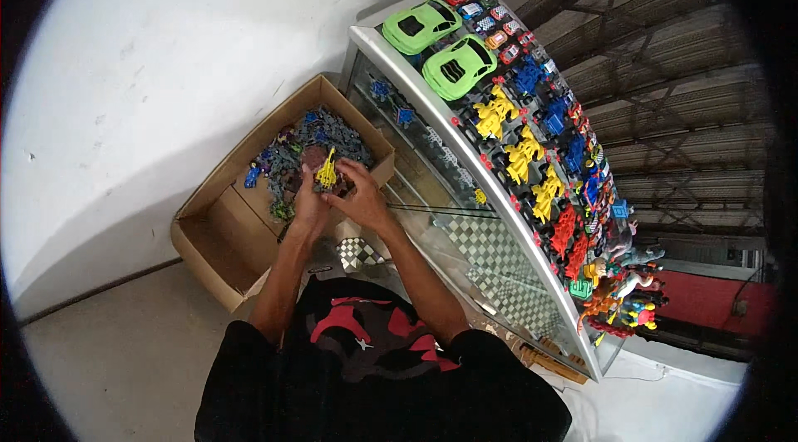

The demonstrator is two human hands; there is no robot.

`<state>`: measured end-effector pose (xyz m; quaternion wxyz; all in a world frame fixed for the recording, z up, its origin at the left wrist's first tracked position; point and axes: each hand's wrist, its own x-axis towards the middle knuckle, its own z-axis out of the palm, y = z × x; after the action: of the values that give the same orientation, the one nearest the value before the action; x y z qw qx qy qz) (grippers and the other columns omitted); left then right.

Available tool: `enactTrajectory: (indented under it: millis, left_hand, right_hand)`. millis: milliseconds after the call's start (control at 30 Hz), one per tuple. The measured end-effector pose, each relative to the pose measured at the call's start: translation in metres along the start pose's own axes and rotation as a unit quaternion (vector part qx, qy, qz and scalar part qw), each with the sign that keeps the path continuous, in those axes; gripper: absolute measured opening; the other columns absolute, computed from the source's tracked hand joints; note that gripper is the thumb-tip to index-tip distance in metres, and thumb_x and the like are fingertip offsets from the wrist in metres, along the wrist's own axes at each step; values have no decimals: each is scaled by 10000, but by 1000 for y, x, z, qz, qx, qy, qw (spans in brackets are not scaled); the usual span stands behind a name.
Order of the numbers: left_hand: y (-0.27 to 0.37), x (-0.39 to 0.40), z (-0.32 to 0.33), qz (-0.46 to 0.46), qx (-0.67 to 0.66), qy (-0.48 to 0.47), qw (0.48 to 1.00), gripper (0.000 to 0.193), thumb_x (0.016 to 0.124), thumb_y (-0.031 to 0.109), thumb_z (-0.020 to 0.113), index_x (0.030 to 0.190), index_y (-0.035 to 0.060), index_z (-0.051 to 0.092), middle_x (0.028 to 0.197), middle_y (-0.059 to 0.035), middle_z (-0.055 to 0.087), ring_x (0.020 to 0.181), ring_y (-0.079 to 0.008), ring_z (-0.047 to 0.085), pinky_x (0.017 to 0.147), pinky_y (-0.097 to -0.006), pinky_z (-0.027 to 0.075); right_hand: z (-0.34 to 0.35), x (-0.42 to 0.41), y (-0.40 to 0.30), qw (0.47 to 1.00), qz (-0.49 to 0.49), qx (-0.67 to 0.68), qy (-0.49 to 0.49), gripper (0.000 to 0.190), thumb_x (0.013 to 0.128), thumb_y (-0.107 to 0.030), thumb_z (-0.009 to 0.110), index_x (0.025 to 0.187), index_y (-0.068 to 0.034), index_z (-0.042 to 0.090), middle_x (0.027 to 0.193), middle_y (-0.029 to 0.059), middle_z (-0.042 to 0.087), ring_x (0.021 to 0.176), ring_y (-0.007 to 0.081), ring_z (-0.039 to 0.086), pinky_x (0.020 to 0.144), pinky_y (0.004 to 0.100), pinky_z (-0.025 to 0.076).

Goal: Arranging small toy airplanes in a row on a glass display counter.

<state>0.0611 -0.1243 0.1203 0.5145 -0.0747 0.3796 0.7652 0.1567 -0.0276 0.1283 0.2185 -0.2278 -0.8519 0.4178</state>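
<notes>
A small yellow plastic toy (326, 171), perhaps an aircraft with a pointed end, is held between my two hands over a cardboard box (215, 183). My left hand (310, 208) grips it from the left, thumb up along its side. Curled around its right side is my right hand (365, 199), with the thumb at the lower edge. My fingers hide the toy's underside. Inside the box lies a heap of small grey plastic toys (333, 133). A blue toy (252, 175) is at the heap's left and a green piece (282, 211) at its near end.
A glass display case (492, 255) with a metal frame stands close on the right. On its top are green toy cars (458, 66), yellow toy racers (523, 154), red ones (564, 230) and animal figures (629, 283). A white wall (137, 55) rises behind the box.
</notes>
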Motion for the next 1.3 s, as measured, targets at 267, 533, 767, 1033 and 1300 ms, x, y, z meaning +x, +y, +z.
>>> enactTrajectory:
  millis: [267,533,767,1033,1300]
  left_hand:
    - [-28,-33,61,72,48,-65,994,599,1005,499,325,1297,0,484,1220,-87,556,1080,-199,550,945,-338,442]
    - [-50,-101,128,228,254,-101,934,483,1018,332,416,1326,-37,467,1188,-94,588,1049,-164,568,940,-301,436]
    - [-82,-149,179,252,317,-172,898,448,929,75,591,1341,-46,463,1218,-107,597,1063,-122,557,924,-271,433]
    - [-125,-179,212,261,319,-275,869,535,899,69,636,1370,-55,414,1200,-109,610,1070,-139,566,935,-297,442]
    - [-162,-206,220,269,333,-260,865,614,830,13,706,1364,-62,414,1239,-124,588,1084,-156,572,953,-323,448]
  right_hand:
    - [-78,-33,-48,999,38,8,19,621,758,-148,760,1303,-16,495,1234,177,540,1094,312,579,908,373,474]
    - [-162,-84,-81,988,-17,18,155,564,727,-95,774,1243,-6,561,1074,116,592,840,187,611,731,298,501]
    - [-237,-131,-93,986,4,103,129,564,710,-34,751,1240,-2,558,1015,92,575,667,118,581,609,247,475]
    - [-296,-180,-89,985,-25,84,151,583,706,-29,761,1250,-9,553,990,86,579,653,115,584,599,248,473]
    - [-328,-219,-75,967,28,244,65,583,773,-121,756,1304,-40,529,937,48,594,748,94,551,672,253,474]
